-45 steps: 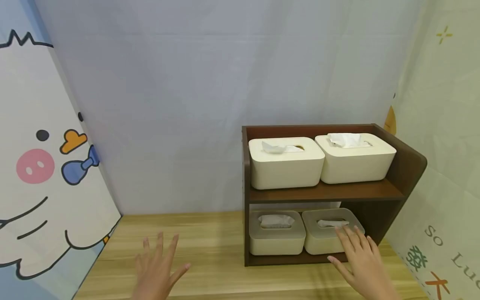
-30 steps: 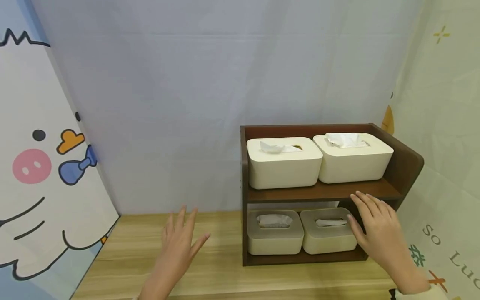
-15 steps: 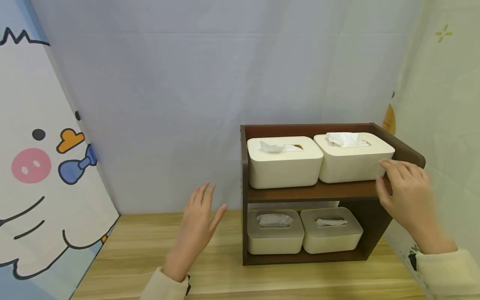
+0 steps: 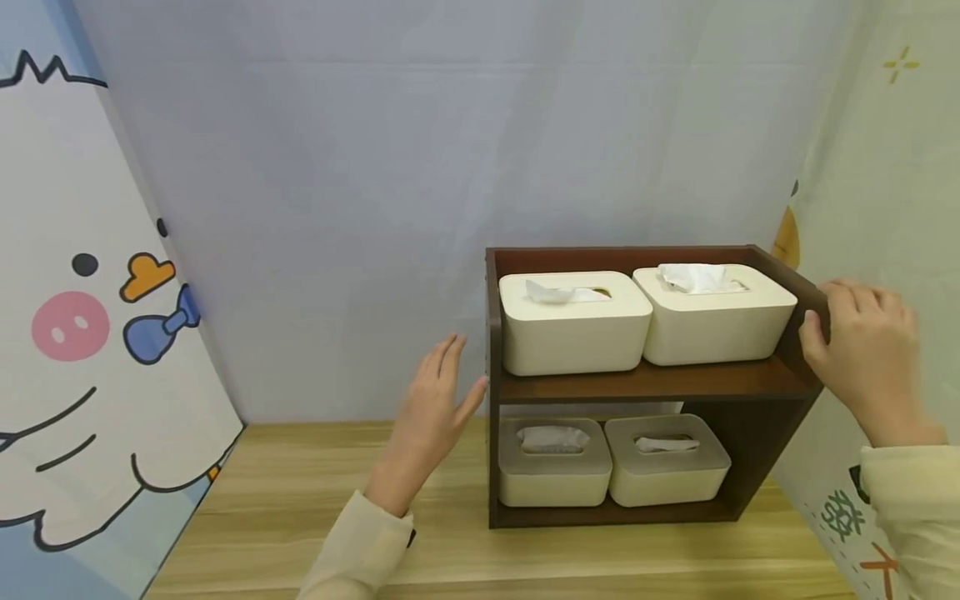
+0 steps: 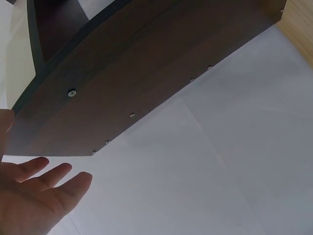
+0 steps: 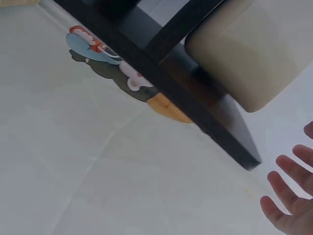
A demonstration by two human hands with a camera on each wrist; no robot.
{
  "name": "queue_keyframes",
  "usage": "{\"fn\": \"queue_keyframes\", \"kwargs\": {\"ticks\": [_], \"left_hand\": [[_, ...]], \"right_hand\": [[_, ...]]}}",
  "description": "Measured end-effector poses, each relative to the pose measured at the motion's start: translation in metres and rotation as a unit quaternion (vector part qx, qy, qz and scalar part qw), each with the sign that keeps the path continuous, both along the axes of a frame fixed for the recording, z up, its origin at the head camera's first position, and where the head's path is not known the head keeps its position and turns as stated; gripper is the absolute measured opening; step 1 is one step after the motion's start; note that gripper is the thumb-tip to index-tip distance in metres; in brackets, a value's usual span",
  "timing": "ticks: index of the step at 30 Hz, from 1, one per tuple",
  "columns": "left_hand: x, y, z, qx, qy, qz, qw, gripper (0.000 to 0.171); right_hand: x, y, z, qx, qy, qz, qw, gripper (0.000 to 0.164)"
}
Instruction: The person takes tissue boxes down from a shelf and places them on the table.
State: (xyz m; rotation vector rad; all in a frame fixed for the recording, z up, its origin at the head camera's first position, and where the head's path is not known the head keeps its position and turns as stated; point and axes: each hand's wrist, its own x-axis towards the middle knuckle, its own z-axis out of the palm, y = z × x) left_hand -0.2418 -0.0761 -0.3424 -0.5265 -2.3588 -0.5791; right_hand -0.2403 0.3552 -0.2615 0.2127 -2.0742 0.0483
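Note:
A dark brown two-tier wooden shelf [image 4: 652, 387] stands on the table. My left hand [image 4: 423, 421] is beside its left side panel [image 5: 112, 93], fingers extended and thumb apart; the left wrist view shows the fingers [image 5: 73, 188] loosely spread and holding nothing. At the upper right, my right hand [image 4: 866, 358] is by the right side panel [image 6: 181, 93], its fingers slightly bent. In the right wrist view these fingers [image 6: 281, 191] are spread just off the panel's end. Cream tissue boxes sit on the upper tier, a left one [image 4: 573, 342] and a right one [image 4: 716, 329].
Two cream tissue boxes with greyish lids, a left one [image 4: 555, 487] and a right one [image 4: 667, 479], sit on the lower tier. The light wood table [image 4: 300, 500] meets a pale cloth backdrop [image 4: 322, 208]. A patterned cloth [image 4: 900, 250] hangs close on the right.
Both hands have risen from low over the table towards the shelf's sides. The left moved up and right, the right up and right past the upper boxes. Shelf and boxes stay put.

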Motion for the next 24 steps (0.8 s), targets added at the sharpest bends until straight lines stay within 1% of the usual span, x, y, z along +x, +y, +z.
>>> {"fn": "queue_keyframes", "kwargs": {"ticks": [5,10,12,20,24], "left_hand": [[-0.004,0.011,0.000,0.006,-0.009,-0.012,0.9999,0.065],[-0.008,0.018,-0.001,0.007,0.002,-0.021,0.9998,0.067],[-0.008,0.020,-0.001,0.006,0.000,-0.022,0.9997,0.067],[-0.008,0.030,0.000,0.004,-0.033,-0.019,0.9993,0.071],[-0.009,0.033,-0.001,0.012,-0.046,-0.023,0.9986,0.073]], "right_hand": [[-0.008,0.010,-0.003,-0.030,-0.040,-0.023,0.998,0.033],[-0.012,0.018,-0.007,-0.043,-0.066,-0.044,0.996,0.035],[-0.012,0.021,-0.008,-0.050,-0.080,-0.049,0.994,0.036],[-0.011,0.024,-0.010,-0.110,-0.131,-0.053,0.984,0.038],[-0.012,0.025,-0.012,-0.116,-0.143,-0.054,0.982,0.036]]}}
